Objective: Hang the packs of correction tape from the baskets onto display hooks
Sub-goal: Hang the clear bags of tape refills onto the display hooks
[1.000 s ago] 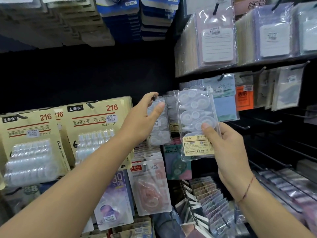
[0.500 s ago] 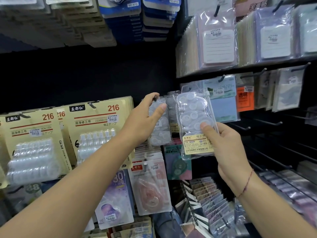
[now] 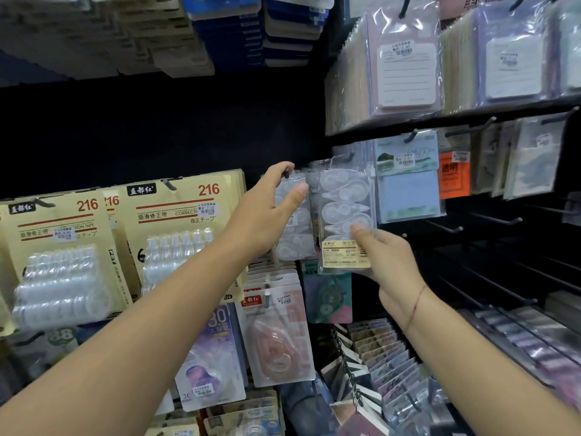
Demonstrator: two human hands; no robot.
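My right hand grips the bottom of a clear pack of correction tape with a yellow label, held upright against the display. Its top edge reaches a black display hook; whether the pack hangs on it I cannot tell. Just left of it, several clear packs hang on another hook whose black tip sticks out between my fingers. My left hand pinches the front pack of that bunch near its top, thumb on its face.
Big yellow "216" correction tape cards hang at the left. Purple and pink single tape packs hang below the hands. Sticky-note pads hang at the right, above several bare black hooks. Small card stacks fill the lower right.
My right hand has shifted the clear pack slightly left and closer to the hanging bunch. My left hand has kept its hold on the hanging packs.
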